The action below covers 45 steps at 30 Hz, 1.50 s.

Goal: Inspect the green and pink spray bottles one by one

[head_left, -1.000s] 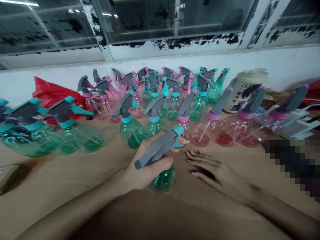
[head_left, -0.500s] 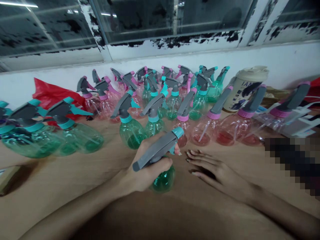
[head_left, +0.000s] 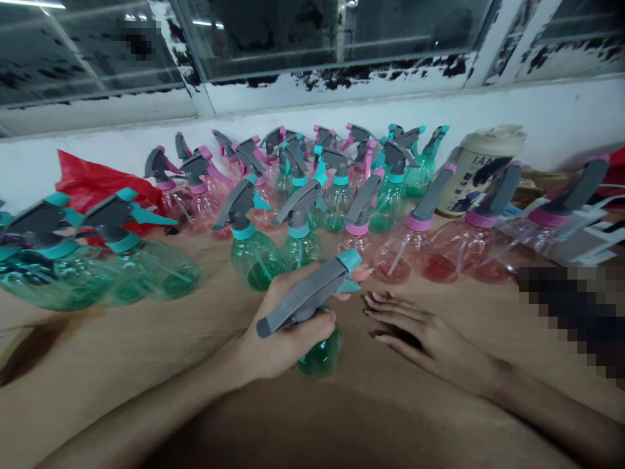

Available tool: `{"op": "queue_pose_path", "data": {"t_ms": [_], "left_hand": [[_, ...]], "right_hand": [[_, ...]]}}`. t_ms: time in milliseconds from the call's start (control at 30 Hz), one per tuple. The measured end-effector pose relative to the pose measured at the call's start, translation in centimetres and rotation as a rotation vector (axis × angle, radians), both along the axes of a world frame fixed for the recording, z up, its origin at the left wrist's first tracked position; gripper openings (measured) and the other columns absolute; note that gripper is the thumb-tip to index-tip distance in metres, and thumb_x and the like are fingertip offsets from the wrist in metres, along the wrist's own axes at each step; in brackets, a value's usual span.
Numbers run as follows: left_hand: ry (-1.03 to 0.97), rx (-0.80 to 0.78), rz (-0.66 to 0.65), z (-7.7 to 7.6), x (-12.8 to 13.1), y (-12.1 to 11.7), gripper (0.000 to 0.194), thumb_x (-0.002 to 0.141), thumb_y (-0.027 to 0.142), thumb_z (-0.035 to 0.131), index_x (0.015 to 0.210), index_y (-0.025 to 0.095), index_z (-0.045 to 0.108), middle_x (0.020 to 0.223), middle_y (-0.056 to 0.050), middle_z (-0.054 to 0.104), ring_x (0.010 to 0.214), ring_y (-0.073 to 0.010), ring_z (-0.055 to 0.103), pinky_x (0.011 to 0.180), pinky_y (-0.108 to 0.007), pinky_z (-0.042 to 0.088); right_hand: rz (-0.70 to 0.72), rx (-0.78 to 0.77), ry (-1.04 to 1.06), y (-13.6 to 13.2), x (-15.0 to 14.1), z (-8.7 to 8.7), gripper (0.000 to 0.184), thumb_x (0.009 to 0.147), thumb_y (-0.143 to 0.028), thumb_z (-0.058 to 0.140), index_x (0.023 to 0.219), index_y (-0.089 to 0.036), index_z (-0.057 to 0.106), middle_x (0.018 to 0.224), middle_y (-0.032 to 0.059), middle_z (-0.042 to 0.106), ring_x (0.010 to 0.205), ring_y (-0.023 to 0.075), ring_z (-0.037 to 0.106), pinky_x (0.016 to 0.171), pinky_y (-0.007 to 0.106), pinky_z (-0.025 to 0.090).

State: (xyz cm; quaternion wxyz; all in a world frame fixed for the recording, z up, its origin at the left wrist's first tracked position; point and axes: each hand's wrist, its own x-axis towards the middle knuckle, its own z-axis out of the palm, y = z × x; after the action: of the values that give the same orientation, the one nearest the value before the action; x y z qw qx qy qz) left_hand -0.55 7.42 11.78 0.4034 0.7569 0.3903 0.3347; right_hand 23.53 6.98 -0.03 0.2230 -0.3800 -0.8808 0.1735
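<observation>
My left hand (head_left: 280, 335) is wrapped round the neck of a spray bottle (head_left: 312, 293) with a grey head, a teal nozzle and trigger, and a clear green body. The bottle stands at the table's middle, nozzle turned to the right and away from me. Fingertips of that hand show beyond the trigger. My right hand (head_left: 417, 332) lies palm down on the table just right of the bottle, fingers stretched out, holding nothing. Just beyond the hands stand a green spray bottle (head_left: 258, 260) and a pink-collared spray bottle (head_left: 394, 254).
Several more green spray bottles (head_left: 166, 273) stand at the left, with pink and green ones crowded towards the wall. A red plastic bag (head_left: 92, 182) lies behind the left group. A cream lidded cup (head_left: 481, 169) stands at the back right. A blurred-out patch covers the right edge.
Half a second ago my left fingers were drawn in on the trigger; now they reach forward again with the trigger out. The bottle and my right hand stay in place.
</observation>
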Motion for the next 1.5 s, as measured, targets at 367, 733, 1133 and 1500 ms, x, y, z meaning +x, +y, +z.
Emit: {"op": "queue_pose_path", "data": {"t_ms": [367,733,1133,1500], "left_hand": [[0.033,-0.028,-0.006,-0.01,-0.13,0.11,0.040,0.069,0.015,0.051,0.106,0.022,0.061,0.095,-0.003,0.067,0.074,-0.0172,0.061,0.066,-0.027,0.051],[0.072,-0.001,0.081,0.13,0.11,-0.02,0.007,0.067,0.021,0.050,0.070,0.021,0.057,0.072,-0.001,0.062,0.063,-0.0169,0.058,0.060,-0.028,0.048],[0.100,-0.025,0.073,-0.85,-0.81,-0.15,0.012,0.072,0.026,0.051,0.079,0.021,0.060,0.075,-0.002,0.063,0.063,-0.0168,0.058,0.070,-0.033,0.051],[0.017,0.008,0.019,-0.20,0.10,0.02,0.034,0.072,0.015,0.051,0.101,0.025,0.065,0.090,-0.002,0.070,0.085,-0.0207,0.063,0.073,-0.030,0.050]], "right_hand": [[-0.009,-0.005,0.016,-0.06,-0.06,0.17,0.035,0.089,-0.033,0.049,0.123,-0.026,0.053,0.132,0.0026,0.051,0.125,0.0204,0.043,0.105,0.044,0.036],[-0.025,-0.024,0.024,-0.11,-0.14,0.24,0.036,0.088,-0.034,0.049,0.124,-0.026,0.053,0.132,0.0023,0.052,0.125,0.0204,0.042,0.105,0.043,0.036],[-0.022,0.010,-0.018,-0.11,-0.23,0.33,0.034,0.089,-0.033,0.048,0.122,-0.024,0.054,0.131,0.0031,0.052,0.125,0.0201,0.043,0.105,0.044,0.036],[-0.015,0.008,-0.031,-0.01,-0.05,-0.06,0.036,0.090,-0.033,0.048,0.123,-0.022,0.053,0.133,0.0036,0.051,0.126,0.0194,0.041,0.106,0.042,0.035]]}}
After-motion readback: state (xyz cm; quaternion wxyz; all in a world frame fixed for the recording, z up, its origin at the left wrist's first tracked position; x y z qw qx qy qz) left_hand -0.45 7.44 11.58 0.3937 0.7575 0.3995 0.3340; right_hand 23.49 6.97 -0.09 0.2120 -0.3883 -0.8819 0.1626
